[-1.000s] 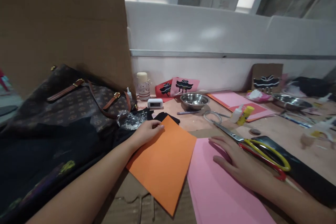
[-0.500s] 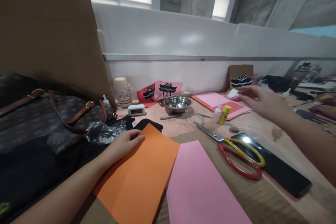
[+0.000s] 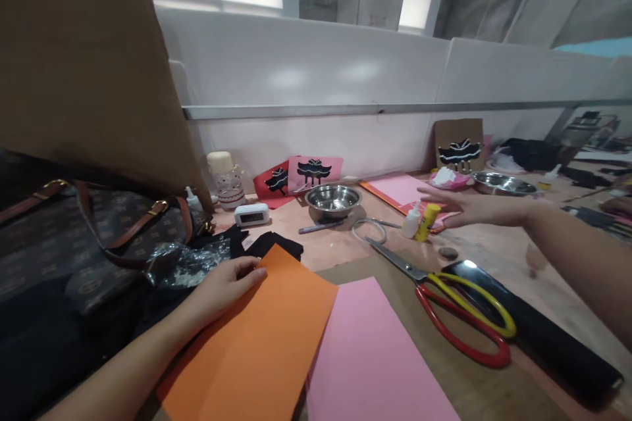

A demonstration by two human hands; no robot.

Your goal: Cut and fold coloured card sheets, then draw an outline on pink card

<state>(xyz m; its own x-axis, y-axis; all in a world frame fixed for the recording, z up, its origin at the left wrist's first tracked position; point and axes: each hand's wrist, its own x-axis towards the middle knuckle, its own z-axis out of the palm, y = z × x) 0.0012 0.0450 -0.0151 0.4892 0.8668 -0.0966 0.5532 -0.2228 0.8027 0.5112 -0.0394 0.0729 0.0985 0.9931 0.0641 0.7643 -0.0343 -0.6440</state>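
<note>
My left hand (image 3: 230,286) grips the left edge of an orange sheet of paper (image 3: 261,342), thumb lying on top. A pink sheet (image 3: 370,355) lies beside it, on brown cardboard. My right hand (image 3: 464,209) is stretched out at the right, fingers apart and holding nothing, over a stack of pink and red paper (image 3: 395,185). Just by its fingertips stand a white glue bottle (image 3: 411,222) and a yellow glue stick (image 3: 427,222); whether the fingers touch them I cannot tell. Large scissors (image 3: 461,316) with red and yellow handles lie partly over a black phone (image 3: 553,348).
A steel bowl (image 3: 333,200) stands mid-table near a pen (image 3: 320,227). Behind it lean pink and red cards (image 3: 316,173) with black roof shapes. A white digital clock (image 3: 251,214), a bottle (image 3: 226,181) and a brown handbag (image 3: 123,237) are at left. Another steel bowl (image 3: 503,183) sits far right.
My right hand has moved down and toward me, from beside the white material in the pink wrapper to the glue stick. My left hand stays on the orange sheet. The view has shifted slightly.
</note>
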